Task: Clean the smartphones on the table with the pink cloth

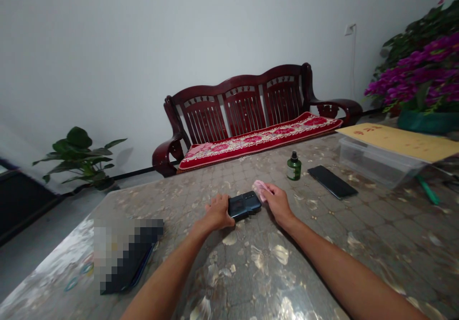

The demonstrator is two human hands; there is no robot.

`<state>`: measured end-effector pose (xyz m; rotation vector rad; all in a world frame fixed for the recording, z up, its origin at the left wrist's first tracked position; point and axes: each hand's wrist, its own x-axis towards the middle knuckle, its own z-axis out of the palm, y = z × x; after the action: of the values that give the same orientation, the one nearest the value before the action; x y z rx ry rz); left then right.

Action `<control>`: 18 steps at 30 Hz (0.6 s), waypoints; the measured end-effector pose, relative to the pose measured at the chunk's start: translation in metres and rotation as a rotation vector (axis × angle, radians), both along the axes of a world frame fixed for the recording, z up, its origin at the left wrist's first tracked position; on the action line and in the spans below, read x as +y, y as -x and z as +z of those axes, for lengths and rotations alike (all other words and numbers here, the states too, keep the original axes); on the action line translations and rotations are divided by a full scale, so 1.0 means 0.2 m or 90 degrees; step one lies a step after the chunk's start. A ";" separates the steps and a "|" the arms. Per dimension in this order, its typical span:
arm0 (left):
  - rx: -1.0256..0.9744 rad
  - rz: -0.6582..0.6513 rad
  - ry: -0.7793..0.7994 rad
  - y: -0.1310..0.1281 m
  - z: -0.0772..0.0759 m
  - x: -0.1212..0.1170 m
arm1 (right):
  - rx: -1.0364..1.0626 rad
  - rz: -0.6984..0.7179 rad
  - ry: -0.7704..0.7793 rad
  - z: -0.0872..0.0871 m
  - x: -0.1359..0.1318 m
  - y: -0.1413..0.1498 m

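A dark blue smartphone (244, 205) lies back side up on the patterned table, its camera end toward the right. My left hand (219, 212) grips the phone's left end, thumb on the near edge and fingers on the far side. Just off the phone's right end, my right hand (278, 204) pinches a crumpled pink cloth (262, 190). The cloth is beside the phone, close to its far right corner. Beyond my right hand stands a small green bottle (294, 167) with a black cap, upright. To the right of that bottle lies a second, black phone (332, 182).
A clear plastic box (380, 161) with a yellow paper (401, 140) on top stands at the right, a green-handled item (428, 190) beside it. Purple flowers (423, 73) rise behind. A blurred-out dark object (131, 255) lies left, near hair ties (71, 283). A wooden bench (245, 112) stands beyond the table.
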<state>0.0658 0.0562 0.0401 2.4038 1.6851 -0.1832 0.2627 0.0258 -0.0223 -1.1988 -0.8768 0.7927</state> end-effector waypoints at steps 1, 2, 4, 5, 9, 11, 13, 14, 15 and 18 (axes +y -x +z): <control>-0.016 -0.003 0.000 0.01 -0.01 0.00 | 0.024 -0.016 -0.007 0.01 0.00 -0.01; -0.033 -0.004 0.001 0.01 -0.02 0.00 | 0.038 -0.031 -0.012 0.03 0.00 -0.01; -0.071 -0.003 0.004 0.02 -0.04 -0.01 | 0.057 -0.054 -0.018 0.05 -0.01 -0.02; -0.089 -0.002 0.003 0.02 -0.05 -0.01 | 0.062 -0.060 -0.020 0.06 -0.02 -0.02; -0.167 0.003 -0.001 0.01 -0.07 0.00 | 0.057 -0.076 -0.035 0.08 -0.03 -0.01; -0.200 0.008 0.003 0.01 -0.07 0.00 | 0.032 -0.091 -0.055 0.08 -0.03 -0.01; -0.222 0.003 0.015 0.00 -0.07 -0.01 | 0.001 -0.090 -0.078 0.09 -0.04 -0.01; -0.232 -0.003 0.023 0.00 -0.07 -0.01 | -0.014 -0.083 -0.091 0.09 -0.04 -0.02; -0.242 -0.009 0.029 0.00 -0.06 -0.01 | -0.028 -0.072 -0.106 0.10 -0.05 -0.02; -0.290 -0.021 0.033 0.01 -0.06 -0.02 | -0.069 -0.033 -0.157 0.10 -0.06 -0.03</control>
<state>0.0634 0.0527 0.0284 2.2160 1.4127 0.2911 0.2691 0.0145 -0.0017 -1.0482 -0.9991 0.5633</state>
